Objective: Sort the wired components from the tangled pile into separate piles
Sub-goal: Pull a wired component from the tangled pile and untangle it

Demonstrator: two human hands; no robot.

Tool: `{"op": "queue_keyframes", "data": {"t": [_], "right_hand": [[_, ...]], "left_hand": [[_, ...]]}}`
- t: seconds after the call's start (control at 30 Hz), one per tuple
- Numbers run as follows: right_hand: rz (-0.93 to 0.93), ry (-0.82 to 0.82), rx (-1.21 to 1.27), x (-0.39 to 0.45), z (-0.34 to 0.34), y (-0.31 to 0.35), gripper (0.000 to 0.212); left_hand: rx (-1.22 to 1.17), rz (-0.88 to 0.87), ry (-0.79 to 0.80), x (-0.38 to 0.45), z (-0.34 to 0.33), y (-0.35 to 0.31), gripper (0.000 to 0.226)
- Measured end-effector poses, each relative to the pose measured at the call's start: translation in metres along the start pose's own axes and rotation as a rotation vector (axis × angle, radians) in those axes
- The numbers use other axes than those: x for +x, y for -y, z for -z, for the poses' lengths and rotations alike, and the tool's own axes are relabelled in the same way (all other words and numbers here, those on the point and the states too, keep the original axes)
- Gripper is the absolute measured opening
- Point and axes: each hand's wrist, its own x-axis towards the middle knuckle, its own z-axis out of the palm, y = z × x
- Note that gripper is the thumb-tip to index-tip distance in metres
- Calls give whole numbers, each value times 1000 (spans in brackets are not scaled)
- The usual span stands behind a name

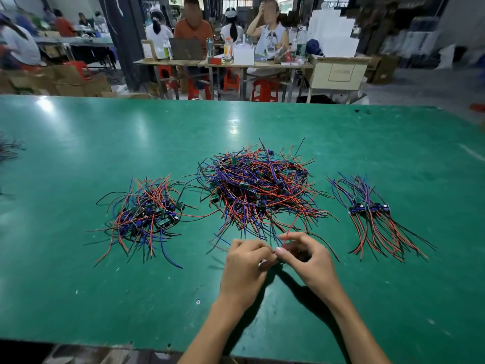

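A big tangled pile of small circuit boards with red, blue and black wires lies at the table's middle. A looser pile sits to its left. On the right a neat pile has its boards side by side and its wires fanned out. Just in front of the big pile, my left hand and my right hand meet, fingertips pinched together on a wired component whose red wire rises from between them toward the pile. The board itself is hidden by my fingers.
The green table stretches wide on all sides. A few dark wires lie at its far left edge. Beyond the table, several people sit at benches with red stools, boxes and bottles.
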Motion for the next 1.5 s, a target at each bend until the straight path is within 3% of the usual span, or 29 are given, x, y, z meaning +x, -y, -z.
{"op": "queue_keyframes", "data": {"t": [0.1, 0.23, 0.37, 0.53, 0.8, 1.03, 1.13, 1.3, 1.5], "right_hand": [[-41, 16, 91, 3, 2, -5, 36], [-94, 4, 250, 4, 2, -6, 17], [-80, -52, 348, 4, 2, -4, 15], [-117, 21, 391, 4, -1, -3, 9], [-110, 6, 367, 3, 2, 1, 15], [-40, -172, 132, 8, 3, -3, 21], [-29, -138, 178, 7, 4, 0, 25], [-48, -101, 230, 7, 3, 2, 18], [-104, -16, 307, 5, 2, 2, 20]], "left_hand": [[-8, 35, -13, -2, -3, -5, 14], [-108, 231, 14, -5, -6, -11, 15], [-341, 505, 130, 0, -2, -14, 34], [-663, 786, 374, 19, 1, -13, 47], [-956, 829, 337, 23, -10, -10, 37], [-1030, 826, 296, 18, -15, -14, 26], [-1002, 829, 317, 20, -15, -14, 23], [-843, 671, 326, 19, -22, -18, 30], [-957, 694, 275, 11, -24, -15, 23]]}}
